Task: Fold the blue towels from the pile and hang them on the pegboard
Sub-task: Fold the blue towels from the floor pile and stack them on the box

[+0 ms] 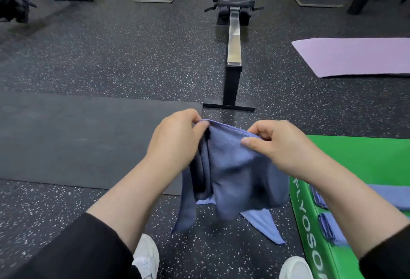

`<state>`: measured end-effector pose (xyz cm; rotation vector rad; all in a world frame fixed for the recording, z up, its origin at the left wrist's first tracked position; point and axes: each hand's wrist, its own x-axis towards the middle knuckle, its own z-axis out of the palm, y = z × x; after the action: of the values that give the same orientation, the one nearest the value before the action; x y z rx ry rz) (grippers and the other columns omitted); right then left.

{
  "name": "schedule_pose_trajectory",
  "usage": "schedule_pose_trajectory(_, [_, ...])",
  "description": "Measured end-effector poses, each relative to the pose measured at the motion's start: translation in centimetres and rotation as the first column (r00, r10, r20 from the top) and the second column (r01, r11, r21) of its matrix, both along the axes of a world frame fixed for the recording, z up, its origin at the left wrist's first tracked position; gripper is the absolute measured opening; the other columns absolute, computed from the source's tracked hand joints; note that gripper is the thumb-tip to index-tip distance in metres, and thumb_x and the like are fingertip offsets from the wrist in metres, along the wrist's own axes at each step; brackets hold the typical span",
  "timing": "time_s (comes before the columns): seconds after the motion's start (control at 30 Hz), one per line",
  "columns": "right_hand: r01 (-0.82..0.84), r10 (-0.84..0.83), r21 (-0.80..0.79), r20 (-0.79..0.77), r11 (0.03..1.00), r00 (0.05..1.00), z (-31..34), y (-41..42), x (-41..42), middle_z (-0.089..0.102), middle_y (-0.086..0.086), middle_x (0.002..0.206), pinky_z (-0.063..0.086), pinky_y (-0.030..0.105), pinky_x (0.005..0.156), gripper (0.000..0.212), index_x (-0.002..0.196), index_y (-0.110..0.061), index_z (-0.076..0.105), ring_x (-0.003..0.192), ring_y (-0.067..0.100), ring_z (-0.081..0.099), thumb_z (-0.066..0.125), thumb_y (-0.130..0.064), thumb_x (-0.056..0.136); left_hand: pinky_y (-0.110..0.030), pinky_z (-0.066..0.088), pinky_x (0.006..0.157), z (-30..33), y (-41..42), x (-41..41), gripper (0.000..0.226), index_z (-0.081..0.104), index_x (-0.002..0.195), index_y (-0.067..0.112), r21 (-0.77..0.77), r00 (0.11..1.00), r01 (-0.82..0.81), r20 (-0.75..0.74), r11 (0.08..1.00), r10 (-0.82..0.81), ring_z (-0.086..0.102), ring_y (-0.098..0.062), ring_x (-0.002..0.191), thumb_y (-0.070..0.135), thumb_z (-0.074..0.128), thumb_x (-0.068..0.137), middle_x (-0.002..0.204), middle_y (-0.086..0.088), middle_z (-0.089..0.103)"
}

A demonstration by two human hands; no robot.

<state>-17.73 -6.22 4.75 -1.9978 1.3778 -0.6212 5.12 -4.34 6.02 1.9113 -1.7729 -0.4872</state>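
A blue towel [235, 168] hangs in the air in front of me, held by its top edge. My left hand [175, 139] pinches the towel's upper left corner between thumb and fingers. My right hand [279, 145] pinches the upper right part of the same edge. The cloth droops in loose folds below both hands. A lighter blue towel [264, 225] lies on the floor under it, partly hidden. More blue towels [332, 227] lie on the green box at the right, partly behind my right forearm. No pegboard is in view.
A green plyo box [363, 159] stands at my right. A rowing machine [234, 46] stretches away straight ahead. A black mat [77, 139] lies on the floor at left, a purple mat [355, 57] at far right. My white shoes [146, 256] show below.
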Motion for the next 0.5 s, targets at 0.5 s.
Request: schedule_pose_trajectory(0.5, [-0.084, 0.084, -0.015, -0.028, 0.996, 0.996, 0.4, 0.7, 0.6, 0.063, -0.018, 0.065, 0.039, 0.021, 0.061, 0.01, 0.084, -0.023, 0.071, 0.061, -0.002, 0.048, 0.07, -0.028, 0.093, -0.031, 0.04, 0.068, -0.2, 0.7, -2.0, 0.015, 0.058, 0.087, 0.033, 0.07, 0.975, 0.22, 0.004, 0.973, -0.221, 0.058, -0.017, 0.08, 0.04, 0.057, 0.099, 0.072, 0.011, 0.06])
